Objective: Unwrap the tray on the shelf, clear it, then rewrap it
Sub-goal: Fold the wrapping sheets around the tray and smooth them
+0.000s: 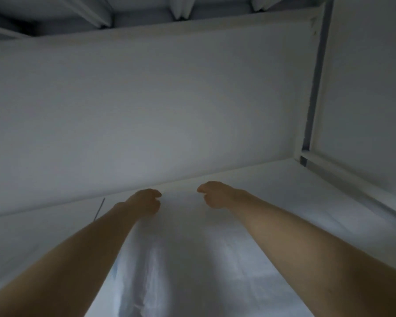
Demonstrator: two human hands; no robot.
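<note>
Head camera: dim white shelf bay (32, 232), closed by a plain back wall (146, 110), with a grey-edged corner post (316, 88) at right and pale beams (101, 17) overhead. Flat on the shelf, reaching to the wall: the wrapped tray (192, 243), its film (156, 268) glossy and creased between two bare forearms (306, 248). At its far edge, left hand (144, 201) and right hand (212, 194), near but apart, fingers curled toward thumbs; impossible to tell whether pinching film.

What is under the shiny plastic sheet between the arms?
Only a pale surface shows through the plastic sheet. The left hand and right hand curl at its far edge. Any contents beneath are too blurred to tell.
</note>
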